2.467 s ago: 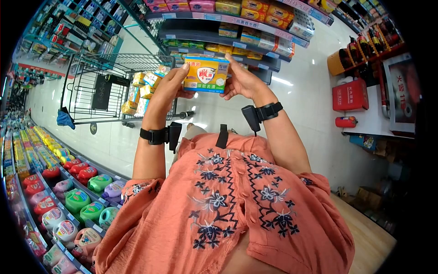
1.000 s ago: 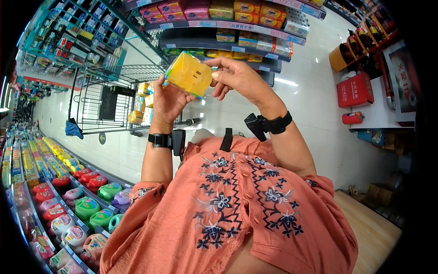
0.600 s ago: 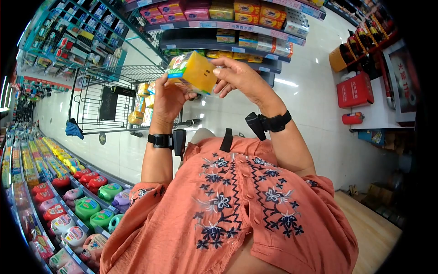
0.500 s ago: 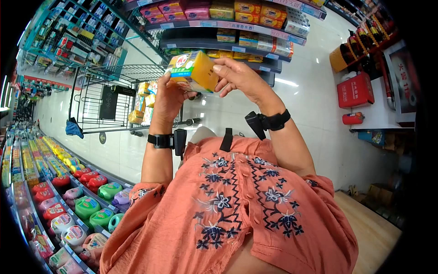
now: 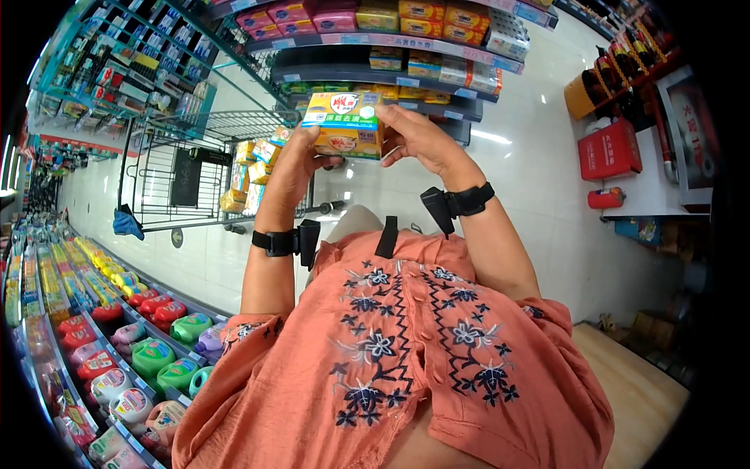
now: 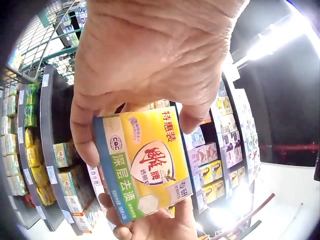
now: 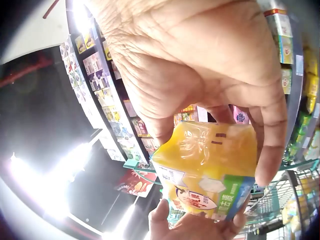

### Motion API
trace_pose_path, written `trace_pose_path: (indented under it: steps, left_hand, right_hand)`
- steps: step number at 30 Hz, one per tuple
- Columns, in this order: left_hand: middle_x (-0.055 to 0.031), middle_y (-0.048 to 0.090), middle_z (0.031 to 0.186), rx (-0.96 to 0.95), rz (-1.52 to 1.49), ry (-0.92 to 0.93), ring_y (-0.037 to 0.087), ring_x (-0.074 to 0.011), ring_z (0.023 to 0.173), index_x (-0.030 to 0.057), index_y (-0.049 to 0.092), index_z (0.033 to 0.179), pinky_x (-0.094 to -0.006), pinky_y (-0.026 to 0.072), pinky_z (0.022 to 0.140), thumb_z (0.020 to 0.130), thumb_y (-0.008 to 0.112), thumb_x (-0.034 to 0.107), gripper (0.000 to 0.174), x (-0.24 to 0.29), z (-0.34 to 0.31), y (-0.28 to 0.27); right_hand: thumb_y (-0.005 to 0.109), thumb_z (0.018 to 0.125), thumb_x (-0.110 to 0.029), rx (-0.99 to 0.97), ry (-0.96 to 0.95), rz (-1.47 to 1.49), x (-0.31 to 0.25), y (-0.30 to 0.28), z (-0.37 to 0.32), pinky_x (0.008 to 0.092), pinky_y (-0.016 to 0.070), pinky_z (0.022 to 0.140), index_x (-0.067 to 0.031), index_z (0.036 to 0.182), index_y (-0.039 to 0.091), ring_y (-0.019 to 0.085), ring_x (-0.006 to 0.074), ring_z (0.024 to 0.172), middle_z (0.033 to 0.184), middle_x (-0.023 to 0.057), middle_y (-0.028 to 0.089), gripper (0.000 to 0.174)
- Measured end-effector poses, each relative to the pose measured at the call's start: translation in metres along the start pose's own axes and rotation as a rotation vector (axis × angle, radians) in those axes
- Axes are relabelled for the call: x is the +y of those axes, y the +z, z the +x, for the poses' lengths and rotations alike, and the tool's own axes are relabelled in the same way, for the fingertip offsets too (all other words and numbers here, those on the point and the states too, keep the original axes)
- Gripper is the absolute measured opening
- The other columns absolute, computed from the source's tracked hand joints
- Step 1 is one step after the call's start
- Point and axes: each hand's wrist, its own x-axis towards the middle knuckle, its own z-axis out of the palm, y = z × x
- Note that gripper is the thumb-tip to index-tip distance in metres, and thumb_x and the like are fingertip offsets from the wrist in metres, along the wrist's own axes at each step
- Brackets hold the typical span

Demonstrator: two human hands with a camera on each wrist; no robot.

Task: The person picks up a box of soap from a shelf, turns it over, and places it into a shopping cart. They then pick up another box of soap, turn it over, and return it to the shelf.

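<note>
A yellow soap pack [image 5: 342, 125] with a blue and green band is held up between both hands, its printed top and front showing in the head view. My left hand [image 5: 292, 166] grips its left end, and my right hand [image 5: 424, 141] grips the right end with the thumb near the top edge. The left wrist view shows the printed face of the soap pack [image 6: 147, 162] between thumb and fingers. In the right wrist view the plain yellow end of the pack [image 7: 210, 147] faces the right palm, under clear wrap.
A wire shopping cart [image 5: 176, 176] with several yellow packs [image 5: 238, 187] stands at the left. Beyond the hands are shelves [image 5: 375, 59] of boxed soap. Detergent bottles [image 5: 152, 356] line the lower left. A red box [image 5: 609, 150] sits on a white surface at the right.
The soap pack has turned from its plain yellow side to its printed faces and sits more level. The right hand has shifted from fingertips at its side to a grip on the right end.
</note>
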Motion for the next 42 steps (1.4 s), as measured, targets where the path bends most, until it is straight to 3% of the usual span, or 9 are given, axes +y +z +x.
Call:
trace_pose_path:
  steps: [3,9,19,25,36,42]
  left_hand:
    - [-0.0101,0.06,0.13,-0.026,0.02,-0.032,0.06,-0.0219,0.115,0.0076,0.048,0.141,-0.0368,0.0511,0.09,0.098,0.053,0.047,0.059,0.002,0.001,0.001]
    - [-0.0101,0.061,0.13,-0.053,0.03,-0.08,0.062,-0.0226,0.111,0.0063,0.049,0.142,-0.0351,0.0514,0.088,0.1,0.049,0.053,0.062,-0.001,0.015,-0.002]
    - [-0.0098,0.062,0.131,-0.083,0.131,-0.207,0.063,-0.0221,0.107,0.0075,0.05,0.142,-0.0363,0.0536,0.084,0.101,0.036,0.065,0.072,-0.006,0.072,-0.004]
    - [-0.0118,0.061,0.132,-0.095,0.113,-0.224,0.062,-0.0245,0.111,0.006,0.052,0.14,-0.0372,0.0538,0.082,0.101,0.038,0.064,0.072,-0.006,0.104,-0.012]
    - [-0.014,0.061,0.128,-0.09,-0.039,-0.263,0.062,-0.0262,0.113,0.0043,0.05,0.14,-0.0394,0.0561,0.089,0.1,0.042,0.065,0.073,-0.013,0.13,-0.019]
    - [-0.014,0.063,0.127,-0.105,-0.077,-0.237,0.064,-0.0245,0.112,0.0038,0.05,0.138,-0.0405,0.0566,0.091,0.101,0.044,0.062,0.07,-0.017,0.128,-0.018]
  right_hand:
    - [0.059,0.091,-0.069,0.021,0.01,0.028,0.008,-0.007,0.004,0.0303,0.0601,0.064,-0.0039,0.127,0.057,0.068,0.0167,0.077,0.097,0.0115,0.067,0.074]
    - [0.055,0.09,-0.073,0.046,0.022,0.071,0.013,-0.014,0.009,0.0323,0.0601,0.063,-0.0037,0.123,0.059,0.068,0.0177,0.075,0.09,0.0115,0.066,0.077]
    - [0.049,0.095,-0.069,0.105,0.154,0.115,0.013,-0.041,0.033,0.0336,0.0602,0.062,0.0006,0.13,0.052,0.069,0.0227,0.079,0.103,0.0171,0.066,0.078]
    - [0.051,0.095,-0.069,0.131,0.148,0.158,0.015,-0.054,0.058,0.034,0.0599,0.062,0.0004,0.13,0.053,0.069,0.0229,0.082,0.105,0.0168,0.066,0.078]
    - [0.061,0.094,-0.059,0.21,0.083,0.077,0.014,-0.05,0.072,0.0301,0.0575,0.065,-0.0045,0.13,0.055,0.067,0.0182,0.08,0.105,0.0107,0.066,0.066]
    - [0.066,0.092,-0.055,0.236,0.044,0.008,0.011,-0.048,0.066,0.03,0.058,0.07,-0.0028,0.133,0.053,0.066,0.0162,0.09,0.107,0.0105,0.065,0.067]
